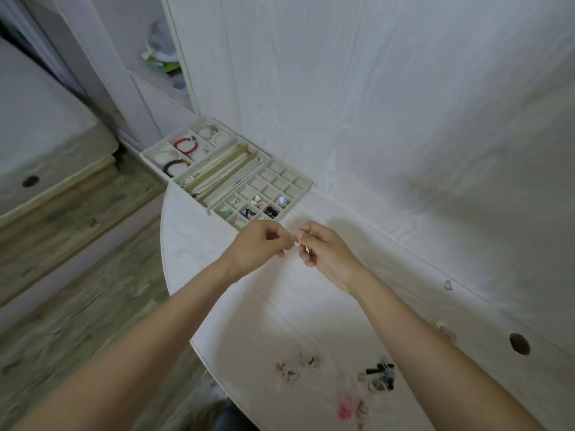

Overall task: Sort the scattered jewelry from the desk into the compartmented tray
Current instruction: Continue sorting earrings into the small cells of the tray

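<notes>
While the left hand (259, 244) and right hand (323, 250) meet just in front of the tray (303, 185), both pinch one small pale piece (296, 243) between their fingertips; the right also seems to curl round something darker. The step looks like readying an earring for a small compartment. Next calls for a short reach forward and a clean release. The piece is too small to judge its long axis or heading. More jewelry (378, 376) lies scattered on the desk (280, 321) nearer the person.

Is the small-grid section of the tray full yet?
No. In the small-grid section only the near cells hold pieces; the far rows show bare lining. Loose jewelry still lies on the desk.
</notes>
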Demonstrator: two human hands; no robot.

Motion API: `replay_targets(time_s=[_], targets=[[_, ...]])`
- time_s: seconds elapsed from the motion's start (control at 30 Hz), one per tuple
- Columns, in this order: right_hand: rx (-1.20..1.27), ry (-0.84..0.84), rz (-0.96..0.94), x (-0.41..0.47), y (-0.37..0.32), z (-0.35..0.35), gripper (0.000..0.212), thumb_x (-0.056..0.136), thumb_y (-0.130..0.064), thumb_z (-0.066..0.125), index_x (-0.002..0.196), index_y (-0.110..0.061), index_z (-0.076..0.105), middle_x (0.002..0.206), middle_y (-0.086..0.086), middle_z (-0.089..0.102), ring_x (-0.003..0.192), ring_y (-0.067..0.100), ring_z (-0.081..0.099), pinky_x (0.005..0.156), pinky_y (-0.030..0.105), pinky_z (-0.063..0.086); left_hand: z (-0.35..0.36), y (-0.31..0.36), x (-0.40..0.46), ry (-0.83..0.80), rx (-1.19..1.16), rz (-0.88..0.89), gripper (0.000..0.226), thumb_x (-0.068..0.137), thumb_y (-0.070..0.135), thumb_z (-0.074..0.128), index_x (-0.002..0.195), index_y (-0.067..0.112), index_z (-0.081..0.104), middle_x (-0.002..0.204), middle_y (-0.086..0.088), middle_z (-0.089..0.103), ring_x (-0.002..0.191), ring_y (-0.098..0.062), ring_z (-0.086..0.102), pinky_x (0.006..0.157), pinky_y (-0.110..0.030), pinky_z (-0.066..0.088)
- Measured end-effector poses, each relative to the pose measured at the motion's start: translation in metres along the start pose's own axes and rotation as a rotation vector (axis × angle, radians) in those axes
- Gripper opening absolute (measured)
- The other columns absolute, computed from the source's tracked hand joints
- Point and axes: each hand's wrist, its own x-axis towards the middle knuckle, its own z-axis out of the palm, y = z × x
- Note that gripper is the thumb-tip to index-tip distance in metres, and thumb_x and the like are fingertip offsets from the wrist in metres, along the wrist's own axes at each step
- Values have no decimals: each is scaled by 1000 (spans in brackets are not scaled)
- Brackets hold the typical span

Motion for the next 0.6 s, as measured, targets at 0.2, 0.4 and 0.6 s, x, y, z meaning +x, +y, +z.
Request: replay_targets(time_s=[0.2, 0.4, 0.6], targets=[[4, 71, 46, 62, -15, 22, 24, 95, -10, 51, 72, -12, 57, 65, 1, 52, 55, 12, 44, 55, 22, 33, -70, -20, 48, 23, -88, 11, 11, 87, 6, 63, 92, 14, 68, 83, -9, 72, 78, -18, 69, 77, -30, 54], [114, 149, 75, 103, -14, 42, 17, 94, -7, 53, 79, -7, 59, 65, 3, 56, 52, 8, 50, 55, 21, 35, -110, -52, 106, 211, -69, 24, 10, 85, 5, 66, 80, 13, 67, 69, 3, 67, 60, 0, 62, 66, -14, 50], [235, 220, 122, 132, -7, 47, 18, 92, -1, 53, 76, -3, 60, 63, 5, 52, 56, 11, 46, 51, 16, 41, -121, -81, 155, 200, 37, -16, 7, 85, 7, 66, 87, 14, 66, 82, 2, 67, 75, -7, 63, 65, -11, 49]])
